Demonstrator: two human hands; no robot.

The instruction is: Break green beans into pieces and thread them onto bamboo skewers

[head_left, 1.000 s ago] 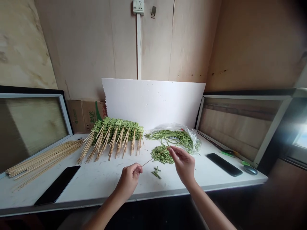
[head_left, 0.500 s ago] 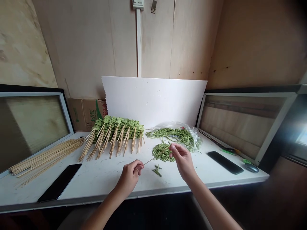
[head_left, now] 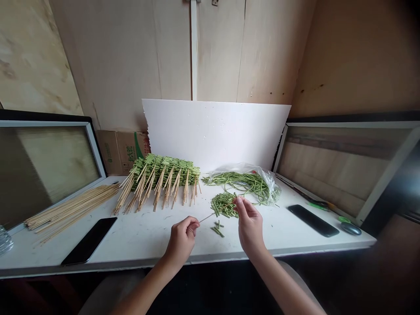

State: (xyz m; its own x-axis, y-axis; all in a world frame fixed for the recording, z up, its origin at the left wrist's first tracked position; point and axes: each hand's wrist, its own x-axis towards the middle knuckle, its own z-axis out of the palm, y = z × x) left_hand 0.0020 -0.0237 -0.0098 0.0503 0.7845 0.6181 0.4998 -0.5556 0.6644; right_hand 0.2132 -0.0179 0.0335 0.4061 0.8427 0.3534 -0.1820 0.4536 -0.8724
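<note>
My left hand (head_left: pixel 183 238) is closed in a pinch round a thin bamboo skewer (head_left: pixel 206 217), which slants up to the right. Its far end is hard to make out against the pile of cut green stalks (head_left: pixel 223 204). Above the right edge of that pile, my right hand (head_left: pixel 250 218) pinches a short piece of green stalk (head_left: pixel 235 194) between thumb and fingertips; the fingers partly hide it. Between the hands, a few loose pieces (head_left: pixel 217 229) lie on the white table (head_left: pixel 147 236).
Filled skewers (head_left: pixel 164 173) are stacked at the back left, sticks forward. Bare skewers (head_left: pixel 75 203) and a black phone (head_left: pixel 90 240) lie left. Long green stalks (head_left: pixel 243 181) spill from a plastic bag (head_left: pixel 271 188). Another phone (head_left: pixel 313 220) and a mouse (head_left: pixel 350 228) lie right.
The view has shifted slightly, so the table's things appear a little right and higher. Both hands keep their pinches, with the skewer and the stalk piece held in much the same place.
</note>
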